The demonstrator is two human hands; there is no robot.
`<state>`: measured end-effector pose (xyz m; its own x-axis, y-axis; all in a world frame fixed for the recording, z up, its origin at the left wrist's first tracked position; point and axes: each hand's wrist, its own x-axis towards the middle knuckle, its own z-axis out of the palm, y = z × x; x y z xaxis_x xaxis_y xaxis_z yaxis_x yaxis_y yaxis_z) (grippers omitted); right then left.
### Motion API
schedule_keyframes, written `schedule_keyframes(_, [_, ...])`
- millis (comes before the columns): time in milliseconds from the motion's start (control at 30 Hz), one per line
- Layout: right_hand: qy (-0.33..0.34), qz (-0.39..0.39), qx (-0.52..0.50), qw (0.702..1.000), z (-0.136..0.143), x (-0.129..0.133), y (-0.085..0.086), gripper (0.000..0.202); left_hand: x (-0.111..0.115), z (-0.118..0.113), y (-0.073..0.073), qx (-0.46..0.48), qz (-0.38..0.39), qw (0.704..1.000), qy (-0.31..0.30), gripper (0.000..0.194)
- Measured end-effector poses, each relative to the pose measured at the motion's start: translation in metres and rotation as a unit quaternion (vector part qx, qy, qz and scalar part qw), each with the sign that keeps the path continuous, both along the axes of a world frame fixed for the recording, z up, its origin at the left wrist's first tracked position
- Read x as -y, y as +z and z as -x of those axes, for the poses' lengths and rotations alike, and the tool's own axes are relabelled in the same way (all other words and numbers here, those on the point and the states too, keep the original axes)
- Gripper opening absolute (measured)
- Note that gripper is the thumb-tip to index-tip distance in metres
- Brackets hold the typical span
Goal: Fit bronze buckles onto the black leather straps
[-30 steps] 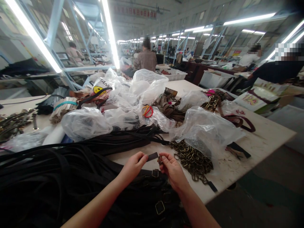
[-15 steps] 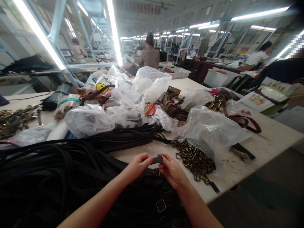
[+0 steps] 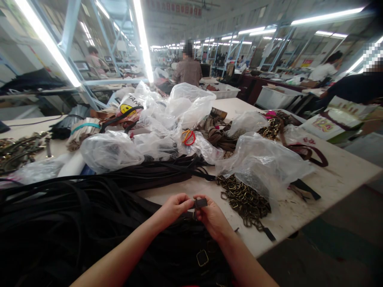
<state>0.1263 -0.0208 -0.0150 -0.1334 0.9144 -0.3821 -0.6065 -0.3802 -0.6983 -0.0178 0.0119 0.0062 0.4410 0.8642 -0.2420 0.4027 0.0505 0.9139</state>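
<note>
Both forearms are showing bare from the lower frame edge to the wrists; no sleeve, cuff, glove or watch is appearing on either. Left hand (image 3: 173, 208) and right hand (image 3: 213, 218) are showing bare as well, no rings visible. Fingernails are looking short, unpainted as far as can be told.

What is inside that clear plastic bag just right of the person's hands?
Brass-coloured metal buckles spill from the clear plastic bag onto the table. How many remain deeper inside is hidden by the crumpled plastic.
</note>
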Motion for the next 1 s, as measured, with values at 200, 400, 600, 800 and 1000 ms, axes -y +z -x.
schedule_keyframes(200, [-0.007,-0.027,0.079,0.996,0.005,0.0,-0.005,0.029,0.005,-0.002,-0.008,0.024,-0.067,0.997,0.023,0.027])
schedule_keyframes(400, [0.028,-0.046,0.125,0.991,-0.001,-0.005,-0.004,0.029,0.006,-0.001,-0.011,0.005,-0.148,0.989,-0.027,0.029])
schedule_keyframes(600, [0.071,0.02,0.058,0.996,-0.007,-0.008,-0.008,0.029,0.003,0.002,-0.002,-0.031,-0.219,0.975,0.002,0.012])
schedule_keyframes(800, [0.051,0.016,0.122,0.991,0.0,-0.014,-0.016,0.031,0.008,0.001,0.012,-0.026,-0.158,0.987,-0.03,0.017])
schedule_keyframes(1000, [0.062,0.007,0.151,0.987,0.008,-0.014,-0.025,0.028,0.002,0.002,-0.002,-0.223,-0.215,0.95,0.035,0.009])
